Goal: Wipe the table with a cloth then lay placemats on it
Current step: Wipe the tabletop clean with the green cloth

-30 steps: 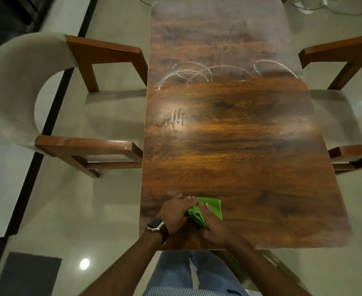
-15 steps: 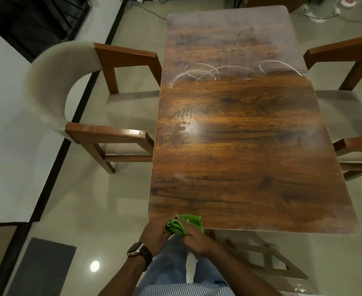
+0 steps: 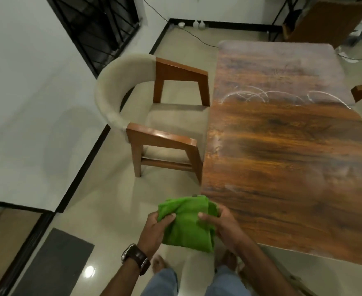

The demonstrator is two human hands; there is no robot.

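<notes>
Both hands gripping green cloth (crumpled), beside table

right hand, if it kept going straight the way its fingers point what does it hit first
The right hand grips the green cloth, its fingers pointing leftward across the cloth toward the left hand. Going straight on, it would push into the cloth and then likely meet the left hand, though depth is hard to judge.

Bare forearms, a dark-strapped watch with a silver case on the left wrist, light blue jeans, bare feet.
</notes>
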